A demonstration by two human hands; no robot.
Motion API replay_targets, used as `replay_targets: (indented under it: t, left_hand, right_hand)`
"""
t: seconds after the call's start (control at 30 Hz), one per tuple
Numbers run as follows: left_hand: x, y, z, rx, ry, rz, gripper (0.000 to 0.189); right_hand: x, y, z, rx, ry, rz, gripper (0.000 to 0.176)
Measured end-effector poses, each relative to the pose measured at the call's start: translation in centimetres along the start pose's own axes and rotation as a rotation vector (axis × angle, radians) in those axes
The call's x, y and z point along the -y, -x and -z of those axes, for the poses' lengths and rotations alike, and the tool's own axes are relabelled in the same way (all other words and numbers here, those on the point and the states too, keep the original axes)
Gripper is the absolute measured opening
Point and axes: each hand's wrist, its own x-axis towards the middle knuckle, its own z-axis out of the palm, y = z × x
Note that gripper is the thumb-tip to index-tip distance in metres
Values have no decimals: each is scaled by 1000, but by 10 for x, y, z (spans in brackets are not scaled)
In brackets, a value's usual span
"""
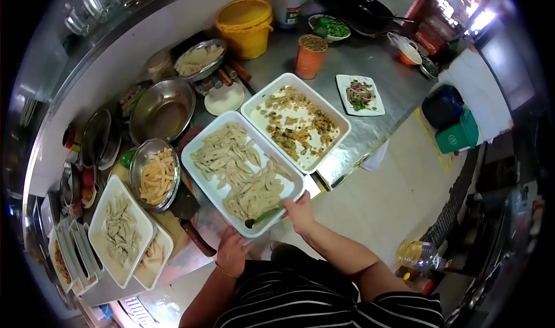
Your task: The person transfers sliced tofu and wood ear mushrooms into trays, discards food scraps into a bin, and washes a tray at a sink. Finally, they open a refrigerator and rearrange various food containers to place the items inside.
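Note:
A white rectangular tray [211, 184] of pale, whitish strips of food [251, 192] is between my hands, at the front of the metal counter. My right hand [300, 213] grips its right near corner, the thumb over the rim. At the near edge my left hand [232, 253] has its fingers against the rim, partly hidden beneath it. A dark green piece with a black end [266, 217] lies inside the near corner. Right behind stands a second white tray [263, 109] with scattered brownish chopped bits. A brown-handled knife [198, 238] lies left of my left hand.
To the left are a steel bowl of yellowish strips [156, 177], a large steel bowl [162, 111] and a tilted white tray [104, 229]. Behind stand a yellow bucket [245, 30], an orange container [310, 62] and a square plate [376, 99]. The counter's edge [358, 167] runs along the right.

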Motion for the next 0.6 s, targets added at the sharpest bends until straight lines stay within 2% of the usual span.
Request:
replay_targets:
  t: [0.03, 0.07, 0.13, 0.2, 0.33, 0.43, 0.47, 0.6]
  left_hand:
    - [-4, 4, -2, 33, -135, -31, 41]
    - [-12, 8, -7, -120, 110, 159, 40]
    - [6, 16, -1, -101, -31, 58, 39]
    - [1, 25, 4, -108, 51, 185, 40]
    - [-1, 40, 8, 25, 70, 306, 32]
    - [17, 52, 42, 102, 62, 341, 35]
    - [18, 54, 48, 182, 80, 367, 36]
    - [15, 100, 59, 87, -110, 442, 40]
  right_hand:
    - [-7, 5, 6, 9, -7, -63, 39]
    - [-16, 13, 13, 22, -21, -117, 39]
    - [-28, 28, 32, 16, -111, -235, 39]
    - [-27, 53, 46, -35, -289, -349, 39]
    - [-43, 103, 81, -102, -210, -384, 40]
    - [-66, 147, 98, -168, -260, -365, 43]
    - [-72, 165, 100, -176, -312, -358, 43]
    - [-128, 242, 121, -265, -495, -387, 43]
